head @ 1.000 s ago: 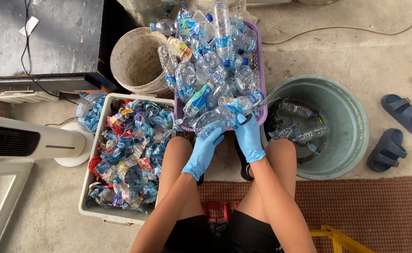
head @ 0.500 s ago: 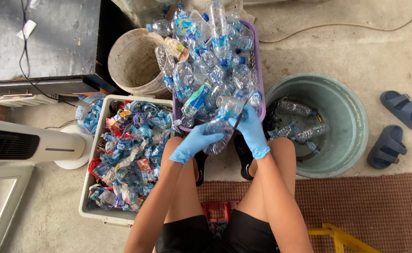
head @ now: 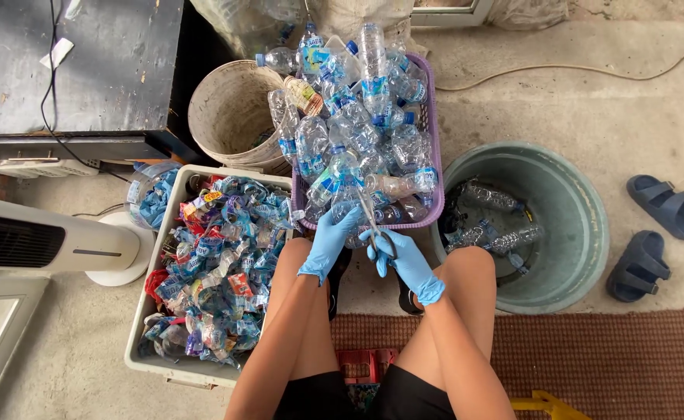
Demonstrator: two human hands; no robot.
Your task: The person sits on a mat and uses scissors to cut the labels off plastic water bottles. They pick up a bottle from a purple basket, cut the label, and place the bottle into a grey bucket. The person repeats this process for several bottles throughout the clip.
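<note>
Both hands in blue gloves, working at the near edge of the purple basket (head: 436, 167), which is heaped with clear plastic bottles (head: 357, 132). Left hand (head: 329, 243) is curled around a clear bottle (head: 347, 214) at the basket's near rim, fingers wrapped on it. Right hand (head: 404, 260) is pressed together around the handles of scissors (head: 375, 225); the blades point away toward the held bottle, can't tell whether they touch its label. To the left, just beside the basket, a white crate (head: 141, 327) full of torn coloured labels (head: 214, 264). To the right, a green tub (head: 583, 233) with a few stripped bottles (head: 497, 225) at the bottom. Far left of the basket, a dirty white bucket (head: 229, 113), touching the crate's far corner area. Pair of blue sandals (head: 653, 233) on the concrete floor, well right of the tub. White fan base (head: 54, 245) at far left. Person's knees bracket both hands; brown mat (head: 606, 358) under them.
</note>
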